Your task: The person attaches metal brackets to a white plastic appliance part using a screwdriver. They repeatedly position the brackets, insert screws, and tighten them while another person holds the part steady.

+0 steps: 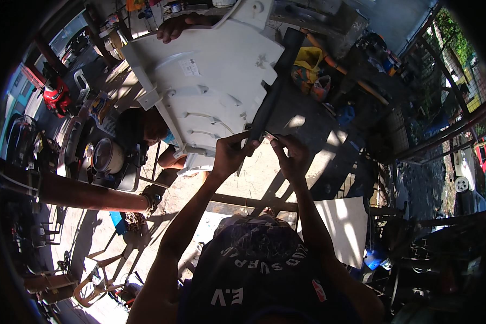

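A large off-white moulded plastic panel with ribs and a small label stands in front of me. A dark strip runs along its right edge. My left hand is closed on the strip's lower end, thumb on its face, at the panel's lower right corner. Close by on the right, my right hand pinches a small shiny piece against the strip's edge; its exact kind is too small to tell. Another person's hand rests over the panel's upper left edge.
Someone crouches behind the panel's left side, partly hidden, near a round pail. A thick brown pipe reaches in from the left. A white board lies right of my body. A yellow bag and wire mesh stand beyond, to the right.
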Action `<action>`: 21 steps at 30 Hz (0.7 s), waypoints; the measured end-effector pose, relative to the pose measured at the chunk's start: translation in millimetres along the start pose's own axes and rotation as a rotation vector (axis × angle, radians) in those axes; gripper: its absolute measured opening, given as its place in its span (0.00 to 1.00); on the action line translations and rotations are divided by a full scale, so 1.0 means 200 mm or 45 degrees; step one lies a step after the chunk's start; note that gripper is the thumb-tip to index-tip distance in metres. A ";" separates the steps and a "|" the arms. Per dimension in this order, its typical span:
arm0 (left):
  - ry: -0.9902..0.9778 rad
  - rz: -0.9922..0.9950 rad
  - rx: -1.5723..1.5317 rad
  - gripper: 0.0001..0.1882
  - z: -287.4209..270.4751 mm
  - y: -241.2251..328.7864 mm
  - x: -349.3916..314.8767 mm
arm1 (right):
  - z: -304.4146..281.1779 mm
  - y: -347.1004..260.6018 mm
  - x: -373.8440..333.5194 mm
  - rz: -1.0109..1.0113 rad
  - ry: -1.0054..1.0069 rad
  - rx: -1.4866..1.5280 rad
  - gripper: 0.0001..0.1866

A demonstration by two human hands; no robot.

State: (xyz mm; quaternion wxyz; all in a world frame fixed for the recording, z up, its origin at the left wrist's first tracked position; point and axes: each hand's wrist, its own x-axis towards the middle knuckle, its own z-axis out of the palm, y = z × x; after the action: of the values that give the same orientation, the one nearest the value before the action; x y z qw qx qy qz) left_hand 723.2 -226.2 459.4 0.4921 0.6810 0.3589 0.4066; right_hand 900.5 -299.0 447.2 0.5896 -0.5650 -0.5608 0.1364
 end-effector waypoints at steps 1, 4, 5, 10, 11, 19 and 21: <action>0.000 0.008 0.013 0.18 0.00 0.01 0.00 | 0.00 -0.01 0.00 -0.011 0.011 0.011 0.09; 0.007 0.043 0.049 0.19 0.01 -0.01 0.01 | 0.02 0.06 0.00 -0.059 0.074 -0.033 0.09; 0.013 0.046 0.069 0.19 0.02 -0.03 0.01 | 0.02 0.08 -0.01 -0.073 0.083 -0.039 0.09; -0.026 0.093 0.197 0.22 0.03 -0.06 0.03 | 0.01 0.09 0.00 -0.104 0.113 -0.066 0.09; -0.020 0.101 0.198 0.22 0.03 -0.06 0.03 | 0.00 0.09 0.00 -0.100 0.105 -0.080 0.09; -0.024 0.006 0.106 0.20 0.01 -0.13 0.05 | -0.01 0.06 0.02 -0.075 0.107 -0.048 0.09; -0.002 0.027 0.047 0.18 -0.01 -0.13 0.05 | -0.03 0.08 0.02 -0.086 0.108 -0.076 0.09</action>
State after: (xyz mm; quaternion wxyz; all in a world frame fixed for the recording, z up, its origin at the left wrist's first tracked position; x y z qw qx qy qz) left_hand 724.0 -209.8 437.6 0.4753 0.6942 0.3585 0.4046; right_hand 913.1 -294.2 437.6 0.5999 -0.5684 -0.5580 0.0755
